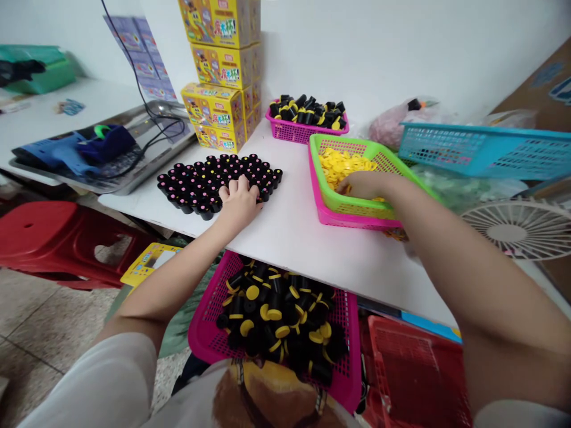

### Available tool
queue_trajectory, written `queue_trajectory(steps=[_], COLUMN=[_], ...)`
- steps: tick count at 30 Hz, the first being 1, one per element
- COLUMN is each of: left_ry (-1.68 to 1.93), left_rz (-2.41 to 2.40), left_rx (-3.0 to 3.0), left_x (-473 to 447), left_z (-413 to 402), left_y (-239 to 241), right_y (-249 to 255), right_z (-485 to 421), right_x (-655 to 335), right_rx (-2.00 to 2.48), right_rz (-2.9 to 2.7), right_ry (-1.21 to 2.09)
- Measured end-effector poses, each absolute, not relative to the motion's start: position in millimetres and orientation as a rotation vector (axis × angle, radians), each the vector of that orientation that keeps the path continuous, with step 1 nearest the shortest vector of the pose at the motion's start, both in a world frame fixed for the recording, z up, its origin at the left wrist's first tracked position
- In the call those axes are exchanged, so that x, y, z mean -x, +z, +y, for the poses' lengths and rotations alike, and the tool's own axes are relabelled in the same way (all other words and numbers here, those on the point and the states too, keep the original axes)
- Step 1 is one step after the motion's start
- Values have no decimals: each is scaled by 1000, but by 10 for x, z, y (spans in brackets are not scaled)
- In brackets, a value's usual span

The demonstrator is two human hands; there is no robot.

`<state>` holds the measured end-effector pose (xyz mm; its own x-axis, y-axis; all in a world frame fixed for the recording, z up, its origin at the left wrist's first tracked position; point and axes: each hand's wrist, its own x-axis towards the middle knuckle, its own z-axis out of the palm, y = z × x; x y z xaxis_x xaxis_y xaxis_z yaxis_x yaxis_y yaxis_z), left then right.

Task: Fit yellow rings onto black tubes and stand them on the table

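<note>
My left hand (239, 200) rests on the near right corner of a cluster of upright black cups (209, 178) with pink centres on the white table (289, 232); its fingers curl over a few of them. My right hand (363, 184) reaches into a green basket (357, 205) of yellow caps (341, 163). Its fingers are bent down among the caps, and what they hold is hidden. The green basket sits inside a pink basket (339, 217).
A pink basket (345, 368) of black cups with yellow caps sits on my lap. Another pink basket (294, 131) of the same stands at the back. Stacked yellow boxes (218, 71), a blue basket (482, 148), a white fan (521, 229), a red stool (53, 238), a red crate (414, 368).
</note>
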<state>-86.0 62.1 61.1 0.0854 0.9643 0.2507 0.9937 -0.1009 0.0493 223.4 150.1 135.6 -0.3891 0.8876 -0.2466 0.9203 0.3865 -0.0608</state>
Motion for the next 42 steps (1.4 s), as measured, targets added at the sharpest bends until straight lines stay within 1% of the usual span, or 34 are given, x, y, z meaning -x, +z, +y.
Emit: queue_trajectory(steps=[3, 6, 11, 13, 15, 17, 20, 22, 25, 27, 28, 30, 31, 32, 34, 38, 40, 42], left_ry=[-314, -318, -261, -316, -532, -836, -1162, -1330, -1683, -1890, -1962, -2070, -2101, -2114, -2053, -1958, -1981, -2057], left_rz=[-1962, -1940, -1906, -1923, -1988, -2014, -1945, -1942, -1897, -1786, -1723, -1586, -1516, -1443, -1324, -1210, -1185, -1126], left_rx=[2237, 2336, 2803, 3012, 3131, 3171, 3234, 3239, 3199, 3207, 3224, 3270, 3296, 3327, 3414, 3454, 3441, 3447], left_x=[837, 774, 664, 646, 640, 638, 633, 627, 620, 617, 616, 618, 621, 624, 632, 637, 625, 605], left_z=[495, 271, -120, -206, -247, -255, -237, -227, -248, -300, -335, -421, -467, -514, -604, -758, -823, -879], left_y=[641, 687, 729, 679, 577, 445, 264, 195, 199, 262, 304, 387, 421, 446, 470, 457, 450, 445], right_y=[1393, 1397, 1385, 1405, 1442, 1492, 1571, 1611, 1619, 1575, 1540, 1454, 1408, 1363, 1280, 1146, 1091, 1041], right_z=[1461, 1414, 1346, 1329, 1314, 1293, 1223, 1116, 792, 457, 266, -116, -288, -437, -646, -782, -790, -798], right_x=[-2190, -2160, -2093, -2063, -2050, -2067, -2137, -2186, -2191, -2114, -2050, -1886, -1794, -1703, -1541, -1369, -1343, -1328], right_rx=[-1600, -1605, -1688, -1672, -1665, -1702, -1837, -1981, -2362, -2532, -2476, -2106, -1886, -1720, -1593, -1770, -1833, -1863], right_rz=[2328, 2357, 2438, 2453, 2447, 2452, 2467, 2487, 2660, 2938, 3097, 3227, 3204, 3161, 3106, 3089, 3080, 3045], right_ry=[-379, -428, -461, -481, -498, -467, -414, -431, -484, -673, -861, -1368, -1558, -1660, -1672, -1521, -1556, -1672])
